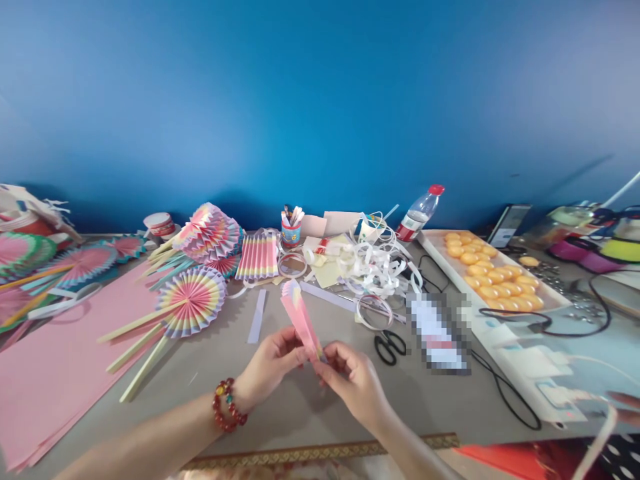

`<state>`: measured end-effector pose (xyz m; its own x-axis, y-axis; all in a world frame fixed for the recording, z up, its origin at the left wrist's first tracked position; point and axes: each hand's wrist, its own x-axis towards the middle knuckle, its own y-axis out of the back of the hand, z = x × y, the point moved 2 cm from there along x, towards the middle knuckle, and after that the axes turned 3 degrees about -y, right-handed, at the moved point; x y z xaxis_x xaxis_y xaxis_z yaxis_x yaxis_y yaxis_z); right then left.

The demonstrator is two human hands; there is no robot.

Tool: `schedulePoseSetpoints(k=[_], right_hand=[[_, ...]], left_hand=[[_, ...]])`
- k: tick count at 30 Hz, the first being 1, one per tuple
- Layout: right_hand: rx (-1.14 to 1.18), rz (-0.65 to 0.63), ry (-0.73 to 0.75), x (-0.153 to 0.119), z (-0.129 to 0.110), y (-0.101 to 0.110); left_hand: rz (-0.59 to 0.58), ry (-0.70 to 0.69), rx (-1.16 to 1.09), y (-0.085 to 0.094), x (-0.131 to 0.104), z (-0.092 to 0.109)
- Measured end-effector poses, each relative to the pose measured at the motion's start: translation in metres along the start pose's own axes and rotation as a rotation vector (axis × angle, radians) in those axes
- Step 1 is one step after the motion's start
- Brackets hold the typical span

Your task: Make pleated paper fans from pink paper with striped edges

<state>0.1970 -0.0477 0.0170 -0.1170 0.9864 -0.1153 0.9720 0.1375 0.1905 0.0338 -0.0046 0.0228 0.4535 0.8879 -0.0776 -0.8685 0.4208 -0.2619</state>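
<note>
A folded strip of pleated paper [299,315], pink with yellow and pale tips, stands tilted between my two hands. My left hand [274,363], with a red bead bracelet at the wrist, pinches its lower left side. Fingers of my right hand [353,380] close on its bottom end. Black-handled scissors [390,347] lie to the right of my right hand. Beyond my left hand is a lilac paper strip [257,317]. Round pleated paper fans [193,300] with pale sticks lie to the left, and an accordion-folded striped sheet [257,257] rests behind.
Pink paper sheets [55,373] cover the table's left side. A tangle of white ribbon [375,267] lies at the back centre, near a leaning bottle [420,213] and a pen cup [291,232]. To the right are a white tray [435,250] of yellow oval pieces, cables and a power strip [530,363].
</note>
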Motion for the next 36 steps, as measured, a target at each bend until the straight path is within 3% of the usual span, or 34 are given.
schedulePoseSetpoints(k=[3, 6, 7, 10, 12, 16, 19, 24, 28, 32, 36], right_hand=[[0.014, -0.020, -0.017, -0.002, 0.000, -0.002], [-0.205, -0.016, 0.047, -0.004, -0.004, 0.010], [-0.327, 0.020, 0.089, -0.005, -0.005, 0.020], [-0.759, 0.364, 0.268, -0.011, -0.003, 0.061], [-1.012, 0.520, 0.306, -0.017, 0.007, 0.086], [-1.286, 0.519, 0.291, -0.024, 0.034, 0.114], [-1.278, 0.440, 0.230, -0.024, 0.041, 0.120], [-1.178, 0.258, -0.094, -0.016, 0.023, 0.128], [-0.920, 0.177, -0.230, -0.017, 0.013, 0.142], [-0.625, -0.044, -0.414, -0.024, 0.012, 0.158], [-0.507, -0.037, -0.482, -0.026, 0.009, 0.174]], left_hand=[[-0.064, 0.015, 0.056, -0.002, -0.005, -0.004], [-0.055, 0.013, 0.098, 0.000, -0.006, -0.004], [-0.054, 0.012, 0.110, 0.000, -0.006, -0.004], [-0.058, 0.025, 0.103, 0.002, -0.004, -0.003], [-0.054, 0.042, 0.060, 0.003, -0.001, -0.003], [-0.058, 0.042, -0.026, 0.003, 0.001, -0.007], [-0.061, 0.028, -0.026, 0.004, 0.001, -0.007], [-0.079, 0.024, -0.051, 0.006, -0.001, -0.004], [-0.091, 0.036, -0.128, 0.008, 0.000, -0.003], [-0.099, -0.002, -0.167, 0.009, 0.001, -0.002], [-0.107, -0.019, -0.168, 0.009, 0.003, 0.000]])
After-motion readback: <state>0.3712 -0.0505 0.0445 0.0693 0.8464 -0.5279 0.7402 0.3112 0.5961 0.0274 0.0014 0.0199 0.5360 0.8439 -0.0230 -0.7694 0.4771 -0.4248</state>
